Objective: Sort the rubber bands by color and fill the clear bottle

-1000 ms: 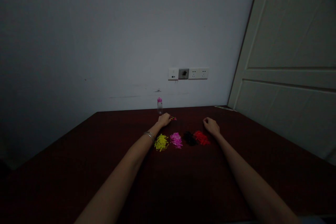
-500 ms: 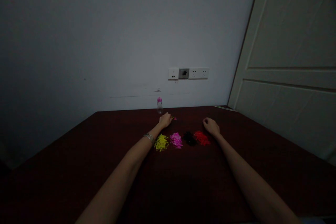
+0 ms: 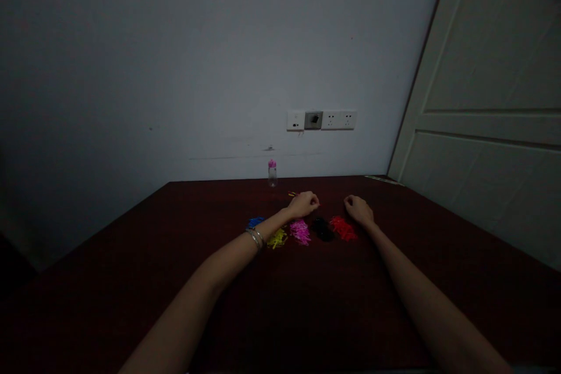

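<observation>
A plain pale-grey wall (image 3: 219,70) stands beyond both hands, with a row of rectangular wall sockets (image 3: 321,120) on it and a pale panelled door (image 3: 486,187) off to the right of the right hand. Below lies a dark reddish-brown table (image 3: 280,315). The left hand (image 3: 304,204), with silver-coloured bracelets (image 3: 255,238) on its wrist, is curled with its fingertips toward the right hand; whether it pinches anything cannot be told. The right hand (image 3: 359,209) is loosely curled too, its grip equally unclear. Nearer the body than the hands sit heaps of small thin strips: blue (image 3: 255,222) and yellow (image 3: 277,238) by the left forearm, pink (image 3: 300,232) just below the left hand, black (image 3: 323,229) between the hands, red (image 3: 343,228) beside the right hand. Just beyond the left hand lie a few small red-and-yellow pieces (image 3: 293,193); farther back stands a clear bottle with a pink cap (image 3: 272,173).
</observation>
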Available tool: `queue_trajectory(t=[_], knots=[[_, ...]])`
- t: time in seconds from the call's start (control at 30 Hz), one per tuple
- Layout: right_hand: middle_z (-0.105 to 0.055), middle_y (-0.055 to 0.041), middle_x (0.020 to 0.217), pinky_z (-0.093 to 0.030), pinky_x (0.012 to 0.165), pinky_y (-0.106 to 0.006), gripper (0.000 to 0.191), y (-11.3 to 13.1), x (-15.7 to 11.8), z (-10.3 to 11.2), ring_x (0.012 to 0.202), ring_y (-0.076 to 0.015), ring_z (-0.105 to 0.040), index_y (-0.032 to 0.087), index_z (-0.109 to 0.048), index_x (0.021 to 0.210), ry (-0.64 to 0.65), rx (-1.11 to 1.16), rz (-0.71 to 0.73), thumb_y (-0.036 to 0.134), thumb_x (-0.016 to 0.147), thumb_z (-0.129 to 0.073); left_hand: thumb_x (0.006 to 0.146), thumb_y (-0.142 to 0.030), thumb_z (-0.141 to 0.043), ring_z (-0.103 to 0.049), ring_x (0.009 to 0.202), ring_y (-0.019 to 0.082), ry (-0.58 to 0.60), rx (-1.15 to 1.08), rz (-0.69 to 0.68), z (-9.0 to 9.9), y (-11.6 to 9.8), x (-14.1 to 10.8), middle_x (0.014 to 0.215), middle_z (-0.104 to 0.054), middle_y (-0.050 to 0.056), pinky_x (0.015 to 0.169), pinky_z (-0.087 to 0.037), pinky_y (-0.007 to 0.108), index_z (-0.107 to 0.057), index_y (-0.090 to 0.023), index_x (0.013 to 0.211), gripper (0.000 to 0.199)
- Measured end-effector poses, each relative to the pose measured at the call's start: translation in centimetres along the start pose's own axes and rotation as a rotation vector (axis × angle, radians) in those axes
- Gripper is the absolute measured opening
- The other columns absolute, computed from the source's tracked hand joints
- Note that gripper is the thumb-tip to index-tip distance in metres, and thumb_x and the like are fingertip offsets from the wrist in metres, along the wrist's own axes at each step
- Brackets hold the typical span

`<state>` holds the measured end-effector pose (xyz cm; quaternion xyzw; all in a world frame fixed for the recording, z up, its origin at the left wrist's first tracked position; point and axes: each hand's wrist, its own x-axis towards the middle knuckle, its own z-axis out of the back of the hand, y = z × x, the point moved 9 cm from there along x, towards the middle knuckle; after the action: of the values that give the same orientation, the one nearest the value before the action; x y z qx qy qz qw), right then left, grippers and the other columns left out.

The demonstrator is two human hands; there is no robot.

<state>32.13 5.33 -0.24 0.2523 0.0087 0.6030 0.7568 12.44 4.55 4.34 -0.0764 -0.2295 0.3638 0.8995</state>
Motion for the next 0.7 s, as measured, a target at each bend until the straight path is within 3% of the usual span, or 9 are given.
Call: queue_trajectory(t=[0.2,0.4,0.57,0.7], knots=[[-0.064,-0.0100,0.099,-0.040,0.071,-0.027,0.028,0.1,0.0,0.1,0.091,-0.0202,-0.058,0.019,-0.062,0.095,-0.009,-0.009,0.013,0.030,0.084,-0.039,0.076,-0.025,-0.051,-0.058,0.083,0.015,0.205,0.074,-0.202,-3.4,-6.4,-0.2,0.094,-0.063,0.005,0.067,-0.044,0.021,-0.065,-0.019,0.087,0.019],[-0.063,-0.0094,0.100,-0.040,0.068,-0.026,0.030,0.3,-0.2,0.2,0.090,-0.0199,-0.058,0.019,-0.062,0.096,0.009,-0.021,0.019,0.031,0.085,-0.037,0.077,-0.029,-0.050,-0.058,0.083,0.015,0.207,0.145,-0.271,-3.3,-8.4,-0.6,0.094,-0.063,0.002,0.065,-0.044,0.021,-0.063,-0.022,0.088,0.019],[-0.063,-0.0086,0.101,-0.040,0.067,-0.026,0.029,0.5,-0.4,0.3,0.091,-0.0201,-0.058,0.020,-0.061,0.095,0.014,-0.024,0.021,0.032,0.085,-0.037,0.077,-0.038,-0.052,-0.057,0.081,0.014,0.143,0.115,-0.203,-1.3,-6.2,-0.4,0.092,-0.064,0.001,0.064,-0.042,0.020,-0.064,-0.023,0.089,0.023],[-0.063,-0.0089,0.102,-0.041,0.067,-0.026,0.029,0.5,-0.4,0.3,0.091,-0.0208,-0.058,0.020,-0.061,0.096,0.021,-0.034,0.016,0.031,0.084,-0.037,0.079,-0.040,-0.049,-0.057,0.079,0.014,0.030,0.056,-0.034,1.8,-0.9,-1.0,0.087,-0.065,0.003,0.065,-0.040,0.021,-0.067,-0.021,0.086,0.028]])
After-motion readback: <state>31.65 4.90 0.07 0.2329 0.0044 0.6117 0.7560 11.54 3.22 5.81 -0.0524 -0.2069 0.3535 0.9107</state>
